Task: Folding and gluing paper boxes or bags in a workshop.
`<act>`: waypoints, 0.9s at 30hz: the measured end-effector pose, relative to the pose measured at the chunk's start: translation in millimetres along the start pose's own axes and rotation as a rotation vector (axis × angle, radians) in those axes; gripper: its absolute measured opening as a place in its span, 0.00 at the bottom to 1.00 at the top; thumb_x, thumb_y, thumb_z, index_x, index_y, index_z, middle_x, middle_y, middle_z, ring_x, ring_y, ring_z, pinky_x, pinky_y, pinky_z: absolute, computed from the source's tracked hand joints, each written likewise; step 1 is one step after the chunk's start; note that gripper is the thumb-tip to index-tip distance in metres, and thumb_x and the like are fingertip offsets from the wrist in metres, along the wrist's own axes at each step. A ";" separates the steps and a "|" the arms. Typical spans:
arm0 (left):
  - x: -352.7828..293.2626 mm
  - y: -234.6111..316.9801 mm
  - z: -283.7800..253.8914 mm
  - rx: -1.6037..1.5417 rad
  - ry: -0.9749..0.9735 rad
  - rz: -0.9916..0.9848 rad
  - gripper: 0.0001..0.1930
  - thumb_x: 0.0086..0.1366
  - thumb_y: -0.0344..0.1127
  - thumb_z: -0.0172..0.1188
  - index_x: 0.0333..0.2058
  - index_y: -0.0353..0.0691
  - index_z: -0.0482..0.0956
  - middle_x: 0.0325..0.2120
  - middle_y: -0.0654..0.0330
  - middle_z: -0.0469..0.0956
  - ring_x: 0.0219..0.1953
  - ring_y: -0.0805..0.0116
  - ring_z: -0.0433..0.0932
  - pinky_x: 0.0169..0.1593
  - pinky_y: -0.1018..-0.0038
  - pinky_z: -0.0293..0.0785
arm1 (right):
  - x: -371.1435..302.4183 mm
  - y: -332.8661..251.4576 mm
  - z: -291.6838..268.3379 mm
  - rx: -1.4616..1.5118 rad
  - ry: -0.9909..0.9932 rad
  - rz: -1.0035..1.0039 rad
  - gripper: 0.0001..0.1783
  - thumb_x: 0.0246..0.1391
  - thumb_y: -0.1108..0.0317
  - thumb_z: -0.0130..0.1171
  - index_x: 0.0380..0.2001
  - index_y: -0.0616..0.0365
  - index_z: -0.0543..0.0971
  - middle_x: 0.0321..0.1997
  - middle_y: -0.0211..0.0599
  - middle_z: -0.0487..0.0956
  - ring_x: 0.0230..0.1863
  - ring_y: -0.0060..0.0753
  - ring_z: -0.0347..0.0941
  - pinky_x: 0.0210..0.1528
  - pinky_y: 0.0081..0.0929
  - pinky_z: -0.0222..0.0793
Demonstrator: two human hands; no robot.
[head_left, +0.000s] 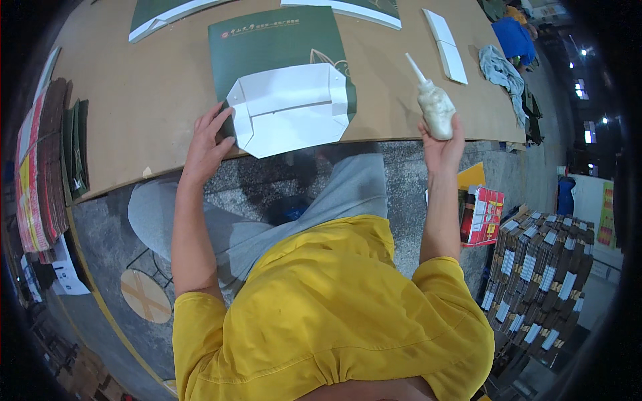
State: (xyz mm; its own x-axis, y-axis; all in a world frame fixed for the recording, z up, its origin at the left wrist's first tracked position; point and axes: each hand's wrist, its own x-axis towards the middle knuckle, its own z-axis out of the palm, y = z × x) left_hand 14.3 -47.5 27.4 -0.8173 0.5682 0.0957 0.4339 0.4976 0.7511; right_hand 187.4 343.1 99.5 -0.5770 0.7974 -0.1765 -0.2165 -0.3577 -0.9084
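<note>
Green paper bag, white base folded out, upper centre of frame. Left hand at its left edge, thumb and fingers parted; pinch or not, cannot tell. Right hand, right of centre, fingers wrapped round squeeze bottle, nozzle up-left. Brown table beneath bag.

Paper bag, smooth; bottle glossy, probably plastic.
</note>
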 end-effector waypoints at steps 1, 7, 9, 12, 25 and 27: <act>-0.5 -1.3 0.0 0.001 0.003 0.007 0.28 0.50 0.25 0.55 0.54 0.41 0.68 0.58 0.53 0.61 0.59 0.54 0.58 0.60 0.66 0.58 | 4.1 8.2 -4.8 0.036 -0.051 0.051 0.22 0.51 0.63 0.57 0.48 0.61 0.68 0.47 0.41 0.74 0.46 0.36 0.73 0.43 0.35 0.72; -0.3 -3.5 2.9 -0.026 0.030 -0.031 0.26 0.51 0.25 0.55 0.52 0.42 0.70 0.57 0.54 0.62 0.57 0.55 0.60 0.57 0.67 0.61 | 21.8 54.5 -4.7 -0.489 0.139 -0.330 0.27 0.51 0.66 0.60 0.48 0.65 0.61 0.45 0.44 0.68 0.45 0.31 0.67 0.48 0.26 0.64; 0.7 -4.8 4.0 -0.023 0.064 0.019 0.24 0.52 0.25 0.54 0.51 0.42 0.71 0.57 0.54 0.64 0.56 0.56 0.61 0.56 0.68 0.63 | 30.9 62.7 -9.6 -0.580 0.135 -0.397 0.27 0.52 0.64 0.59 0.48 0.66 0.61 0.45 0.45 0.68 0.45 0.32 0.67 0.48 0.27 0.64; 6.3 1.3 5.5 -0.041 0.086 -0.010 0.21 0.54 0.25 0.54 0.49 0.41 0.73 0.54 0.53 0.68 0.54 0.56 0.64 0.54 0.68 0.65 | 45.7 75.8 -20.7 -0.790 0.161 -0.532 0.26 0.53 0.61 0.58 0.47 0.67 0.61 0.44 0.49 0.69 0.45 0.37 0.68 0.47 0.30 0.64; 23.5 -0.4 2.1 -0.067 0.294 -0.083 0.19 0.54 0.24 0.56 0.47 0.39 0.72 0.41 0.54 0.73 0.46 0.57 0.70 0.49 0.66 0.68 | 13.3 69.9 72.0 -1.169 -0.556 -0.917 0.21 0.43 0.74 0.55 0.45 0.58 0.73 0.44 0.45 0.72 0.51 0.47 0.63 0.52 0.34 0.60; 30.8 -1.5 1.4 0.107 0.149 0.015 0.20 0.52 0.24 0.56 0.47 0.39 0.71 0.40 0.53 0.72 0.46 0.55 0.69 0.49 0.65 0.67 | 24.0 77.1 79.3 -1.219 -0.647 -0.786 0.21 0.42 0.74 0.55 0.44 0.57 0.73 0.43 0.43 0.72 0.49 0.47 0.64 0.53 0.36 0.60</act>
State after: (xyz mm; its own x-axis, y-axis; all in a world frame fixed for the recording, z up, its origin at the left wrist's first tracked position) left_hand -11.0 -29.8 28.3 -0.8540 0.4768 0.2084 0.4782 0.5611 0.6756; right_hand 94.4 296.2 55.3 -0.9228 0.1414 0.3583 -0.0589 0.8675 -0.4940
